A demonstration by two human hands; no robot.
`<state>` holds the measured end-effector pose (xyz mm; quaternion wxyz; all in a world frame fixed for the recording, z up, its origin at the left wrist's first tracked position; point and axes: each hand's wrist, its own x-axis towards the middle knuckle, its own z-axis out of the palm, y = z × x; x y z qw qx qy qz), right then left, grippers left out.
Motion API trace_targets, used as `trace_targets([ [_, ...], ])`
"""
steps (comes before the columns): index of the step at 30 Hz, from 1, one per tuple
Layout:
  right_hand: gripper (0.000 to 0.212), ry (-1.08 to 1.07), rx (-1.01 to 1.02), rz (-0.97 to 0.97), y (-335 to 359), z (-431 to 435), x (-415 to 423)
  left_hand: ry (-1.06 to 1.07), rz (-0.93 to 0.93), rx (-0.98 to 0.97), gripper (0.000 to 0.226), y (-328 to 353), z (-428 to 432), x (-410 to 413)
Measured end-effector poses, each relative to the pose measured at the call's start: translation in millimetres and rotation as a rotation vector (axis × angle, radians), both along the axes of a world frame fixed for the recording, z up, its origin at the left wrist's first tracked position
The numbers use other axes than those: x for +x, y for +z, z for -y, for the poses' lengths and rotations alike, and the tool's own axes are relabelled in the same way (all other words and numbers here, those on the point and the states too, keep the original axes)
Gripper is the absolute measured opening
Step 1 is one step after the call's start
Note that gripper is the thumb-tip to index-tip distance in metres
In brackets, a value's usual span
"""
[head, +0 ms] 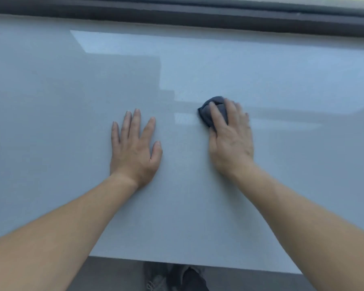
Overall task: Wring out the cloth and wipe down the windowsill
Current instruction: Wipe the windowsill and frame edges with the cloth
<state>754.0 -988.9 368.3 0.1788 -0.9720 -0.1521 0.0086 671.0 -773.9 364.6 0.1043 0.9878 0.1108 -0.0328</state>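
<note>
We are in the wiping step, cloth down on the sill.

Our right hand presses the bunched dark cloth flat against the pale windowsill, right of centre, fingers curled over it. Our left hand lies spread and empty on the surface, bracing. Next, we judge, calls for sweeping the cloth sideways toward the far window frame, with steady pressure.
</note>
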Motion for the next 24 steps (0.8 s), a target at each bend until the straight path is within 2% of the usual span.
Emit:
trace_targets([
  [4,0.066,0.405,-0.032,-0.044,-1.8,2.4,-78.3,-0.004,0.037,-0.069,0.067,-0.2,-0.1,-2.3],
  [6,0.064,0.456,-0.081,-0.013,-1.1,17.6,-65.8,-0.023,0.101,-0.13,0.067,0.2,-1.3,-4.0],
  [7,0.062,0.383,-0.099,0.003,-0.8,22.7,-54.5,-0.027,0.137,-0.165,0.066,1.0,-2.7,-4.9],
  [10,0.059,-0.057,-0.027,-0.065,3.4,20.8,-28.6,-0.015,0.222,-0.255,0.06,4.3,-5.7,-13.5],
  [12,0.061,-0.161,-0.003,-0.066,3.2,1.2,-48.8,-0.025,0.251,-0.241,0.054,5.7,-5.4,-28.1],
  [15,0.064,0.151,0.018,0.022,0.3,-14.9,-120.9,-0.066,0.225,-0.152,0.048,4.2,-3.5,-60.9],
  [17,0.063,0.35,-0.04,0.002,3.0,-9.3,-162.9,-0.089,0.175,-0.097,0.05,1.8,-4.5,-81.1],
  [19,0.061,0.432,-0.069,0.003,3.8,3.1,-163.0,-0.109,0.112,-0.063,0.058,-0.3,-5.9,-95.2],
  [21,0.057,0.282,-0.092,0.017,1.7,9.8,-143.2,-0.12,0.063,-0.054,0.064,-1.3,-7.0,-99.5],
  [24,0.055,-0.123,-0.012,-0.051,2.5,2.7,-126.1,-0.114,0.028,-0.044,0.065,-1.7,-8.0,-99.3],
])
